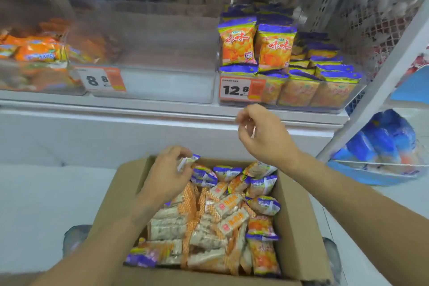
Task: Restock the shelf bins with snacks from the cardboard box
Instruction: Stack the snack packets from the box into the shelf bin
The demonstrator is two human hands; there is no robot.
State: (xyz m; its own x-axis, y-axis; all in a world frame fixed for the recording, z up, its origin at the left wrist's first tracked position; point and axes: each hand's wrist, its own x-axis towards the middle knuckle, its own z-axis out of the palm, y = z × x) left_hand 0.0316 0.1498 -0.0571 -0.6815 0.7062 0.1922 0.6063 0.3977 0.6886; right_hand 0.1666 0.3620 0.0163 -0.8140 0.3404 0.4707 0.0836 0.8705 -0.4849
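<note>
Head view: our left hand (167, 175) pinches a snack packet (189, 162); right hand (261, 133) loosely curled, empty; cardboard box (299, 223) nearly full, right bin (290, 90) part-stocked.

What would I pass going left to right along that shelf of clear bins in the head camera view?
Bin of orange snack bags → 8.8 price tag → nearly empty clear bin → 12.8 price tag → bin of purple-topped snack bags.
</note>
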